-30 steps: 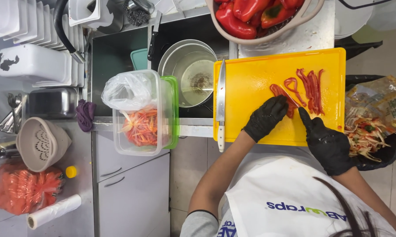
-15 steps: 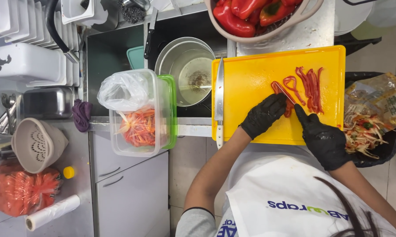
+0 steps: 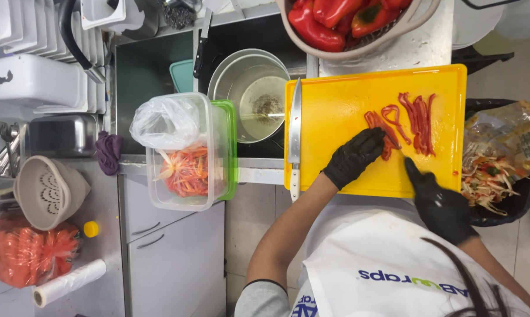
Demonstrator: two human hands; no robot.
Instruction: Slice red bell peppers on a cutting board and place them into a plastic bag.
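"Gathering with the left hand, I'd say: the gloved fingers are curled down onto the near end of the red pepper strips, closed lightly over a few of them."

"And the right hand?"

"Empty as far as I can tell. It rests at the near edge of the yellow cutting board, loosely open with one finger pointing toward the strips. For this to go well, I'd judge both hands should rake the strips into one tidy bundle. They're thin, glossy and probably slippery under a glove, so scoop rather than pinch."

"Where do the strips lie?"

"On the right half of the board, some straight, some curled into loops, the farthest ones well clear of either hand."

"What about the knife?"

"It lies flat along the board's left edge, pale handle toward the person, apart from both hands. Sensible, since a long steel blade is best kept out of the sweep."

"Beyond the board?"

"A beige colander of whole red peppers, smooth and shiny, sits at the far side. To the left is a dull metal pot in the sink, then a clear plastic tub with a green lid beneath it, holding orange-red shreds and a crumpled bag. On the right, a dark bin holds pale seeds and trimmings."
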